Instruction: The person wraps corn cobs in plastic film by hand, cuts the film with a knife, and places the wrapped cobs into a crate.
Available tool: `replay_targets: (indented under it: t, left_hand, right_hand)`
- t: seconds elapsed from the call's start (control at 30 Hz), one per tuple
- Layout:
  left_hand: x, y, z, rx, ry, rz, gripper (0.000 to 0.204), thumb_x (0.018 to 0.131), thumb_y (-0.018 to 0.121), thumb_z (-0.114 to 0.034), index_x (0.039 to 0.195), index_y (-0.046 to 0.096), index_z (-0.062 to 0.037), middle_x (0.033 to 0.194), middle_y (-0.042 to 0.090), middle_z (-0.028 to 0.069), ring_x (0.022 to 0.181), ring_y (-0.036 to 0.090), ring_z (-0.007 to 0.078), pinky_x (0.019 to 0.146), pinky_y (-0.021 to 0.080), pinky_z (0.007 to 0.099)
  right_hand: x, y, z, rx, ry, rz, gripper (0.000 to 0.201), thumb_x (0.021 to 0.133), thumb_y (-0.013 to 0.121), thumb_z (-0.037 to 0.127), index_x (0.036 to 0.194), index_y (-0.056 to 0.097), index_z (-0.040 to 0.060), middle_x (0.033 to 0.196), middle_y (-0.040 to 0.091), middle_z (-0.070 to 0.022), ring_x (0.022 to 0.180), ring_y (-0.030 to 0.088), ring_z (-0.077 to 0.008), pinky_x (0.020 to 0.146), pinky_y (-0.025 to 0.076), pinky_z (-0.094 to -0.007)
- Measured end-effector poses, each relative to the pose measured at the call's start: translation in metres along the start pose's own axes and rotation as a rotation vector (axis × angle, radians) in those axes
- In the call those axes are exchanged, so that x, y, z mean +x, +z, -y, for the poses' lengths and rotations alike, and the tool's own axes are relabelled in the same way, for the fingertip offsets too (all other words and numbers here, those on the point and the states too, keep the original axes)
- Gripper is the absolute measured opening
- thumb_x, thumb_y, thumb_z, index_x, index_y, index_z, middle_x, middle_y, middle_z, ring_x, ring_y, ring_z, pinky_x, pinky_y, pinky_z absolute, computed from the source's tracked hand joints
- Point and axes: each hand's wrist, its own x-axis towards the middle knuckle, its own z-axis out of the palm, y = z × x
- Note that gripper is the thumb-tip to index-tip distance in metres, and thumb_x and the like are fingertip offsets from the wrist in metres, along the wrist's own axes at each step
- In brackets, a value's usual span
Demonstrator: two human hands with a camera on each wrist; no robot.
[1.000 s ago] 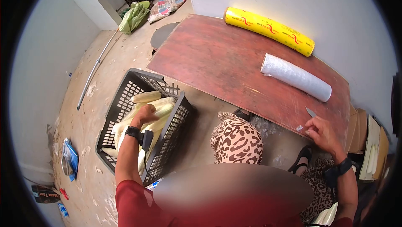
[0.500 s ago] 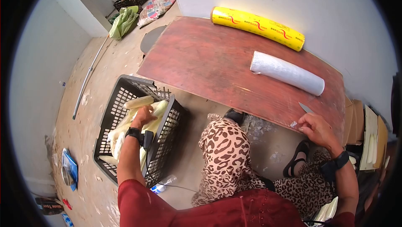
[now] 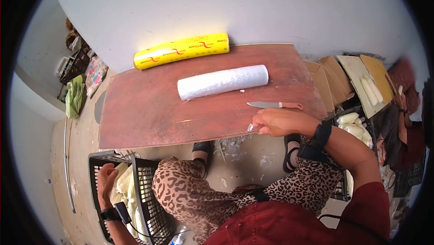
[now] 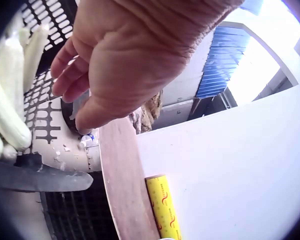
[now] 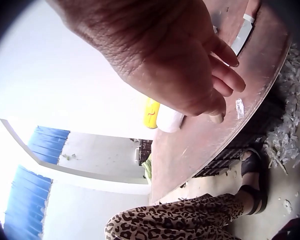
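In the head view my left hand (image 3: 107, 179) is raised over the black plastic crate (image 3: 147, 195) at lower left. Pale ears of corn (image 4: 10, 95), still in light husks, fill the crate beside it. The left wrist view shows these fingers loosely bent with nothing between them. My right hand (image 3: 285, 122) is low over the front of the reddish table (image 3: 144, 130), its fingers loosely bent and empty. A small scrap of clear film (image 5: 240, 108) lies near its fingertips. Just behind that hand lies a knife (image 3: 273, 105) with a pinkish handle.
A roll of white plastic film (image 3: 224, 82) and a yellow-wrapped roll (image 3: 183, 51) lie on the table, the yellow one against the wall. At right stand cardboard (image 3: 337, 80) and bagged pale produce (image 3: 355, 125). Another person's arm (image 3: 401, 118) shows at far right.
The head view has swung to the right. My left hand has come up off the corn it was touching in the crate. My right hand stays by the knife at the table's front.
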Motion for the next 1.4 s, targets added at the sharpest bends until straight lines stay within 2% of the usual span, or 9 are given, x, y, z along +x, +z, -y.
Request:
replay_targets:
  t: [0.23, 0.43, 0.67, 0.87, 1.07, 1.13, 1.23, 1.33, 1.4]
  left_hand:
    - [-0.019, 0.006, -0.166, -0.074, 0.257, 0.047, 0.034, 0.082, 0.064, -0.004, 0.114, 0.058, 0.0021, 0.094, 0.064, 0.0134, 0.090, 0.062, 0.0192, 0.082, 0.050, 0.0323]
    - [-0.050, 0.035, -0.306, 0.003, 0.610, 0.091, 0.034, 0.076, 0.072, -0.005, 0.107, 0.062, 0.0007, 0.094, 0.064, 0.0110, 0.090, 0.061, 0.0214, 0.083, 0.049, 0.0335]
    - [-0.070, 0.094, -0.403, 0.151, 0.902, 0.409, 0.035, 0.076, 0.075, -0.011, 0.106, 0.061, 0.0002, 0.091, 0.065, 0.0107, 0.088, 0.062, 0.0215, 0.080, 0.050, 0.0331]
    - [-0.045, 0.188, -0.407, 0.215, 0.873, 0.649, 0.042, 0.077, 0.075, -0.012, 0.113, 0.059, -0.0004, 0.100, 0.063, 0.0144, 0.090, 0.063, 0.0247, 0.077, 0.052, 0.0335]
    - [-0.012, 0.253, -0.375, 0.353, 0.897, 0.531, 0.047, 0.074, 0.075, -0.012, 0.116, 0.059, -0.0004, 0.107, 0.059, 0.0206, 0.096, 0.061, 0.0349, 0.081, 0.051, 0.0395]
    - [0.000, 0.266, -0.357, 0.361, 1.028, 0.449, 0.046, 0.073, 0.074, -0.012, 0.116, 0.059, -0.0006, 0.107, 0.059, 0.0217, 0.099, 0.059, 0.0383, 0.085, 0.049, 0.0418]
    - [0.003, 0.277, -0.347, 0.524, 1.014, 0.448, 0.048, 0.072, 0.073, -0.011, 0.116, 0.059, -0.0009, 0.111, 0.059, 0.0232, 0.105, 0.056, 0.0409, 0.092, 0.047, 0.0422]
    - [-0.009, 0.271, -0.358, 0.434, 1.011, 0.765, 0.047, 0.075, 0.073, -0.011, 0.118, 0.059, -0.0008, 0.110, 0.062, 0.0211, 0.102, 0.061, 0.0349, 0.089, 0.049, 0.0388]
    - [-0.016, 0.273, -0.362, 0.218, 0.704, 1.065, 0.048, 0.079, 0.073, -0.012, 0.121, 0.056, 0.0019, 0.111, 0.063, 0.0173, 0.102, 0.061, 0.0284, 0.089, 0.049, 0.0368]
  right_hand:
    - [-0.006, -0.002, -0.020, -0.073, 0.004, -0.075, 0.019, 0.081, 0.067, 0.013, 0.092, 0.060, -0.0004, 0.086, 0.064, -0.0222, 0.084, 0.062, -0.0412, 0.069, 0.048, -0.0476]
    - [-0.029, -0.027, -0.007, -0.161, 0.102, 0.029, 0.020, 0.082, 0.064, 0.014, 0.093, 0.055, -0.0004, 0.091, 0.058, -0.0222, 0.089, 0.057, -0.0411, 0.072, 0.044, -0.0474]
    - [-0.065, -0.021, -0.026, -0.192, 0.018, -0.286, 0.022, 0.079, 0.066, 0.014, 0.088, 0.065, -0.0061, 0.092, 0.065, -0.0249, 0.090, 0.062, -0.0405, 0.073, 0.050, -0.0469]
    - [-0.087, -0.046, -0.015, -0.062, 0.129, -0.227, 0.022, 0.082, 0.065, 0.015, 0.099, 0.061, 0.0016, 0.095, 0.064, -0.0185, 0.091, 0.061, -0.0360, 0.075, 0.047, -0.0437]
    - [-0.116, -0.075, -0.088, -0.088, 0.236, -0.289, 0.023, 0.079, 0.065, 0.016, 0.096, 0.062, 0.0022, 0.092, 0.065, -0.0158, 0.088, 0.062, -0.0310, 0.073, 0.047, -0.0418]
    - [-0.146, -0.083, -0.120, -0.167, 0.212, -0.441, 0.021, 0.078, 0.064, 0.016, 0.093, 0.061, 0.0021, 0.089, 0.065, -0.0145, 0.086, 0.062, -0.0304, 0.073, 0.047, -0.0411]
    - [-0.183, -0.079, -0.182, -0.044, 0.447, -0.671, 0.027, 0.078, 0.066, 0.018, 0.098, 0.059, 0.0013, 0.100, 0.063, -0.0175, 0.095, 0.060, -0.0319, 0.078, 0.047, -0.0416]
    - [-0.231, -0.071, -0.225, -0.191, 0.633, -0.865, 0.041, 0.078, 0.069, 0.021, 0.111, 0.055, 0.0013, 0.110, 0.059, -0.0219, 0.106, 0.056, -0.0360, 0.089, 0.045, -0.0436]
    - [-0.259, -0.059, -0.278, -0.302, 0.755, -1.000, 0.046, 0.078, 0.070, 0.023, 0.116, 0.054, 0.0020, 0.111, 0.059, -0.0226, 0.106, 0.055, -0.0386, 0.092, 0.044, -0.0445]
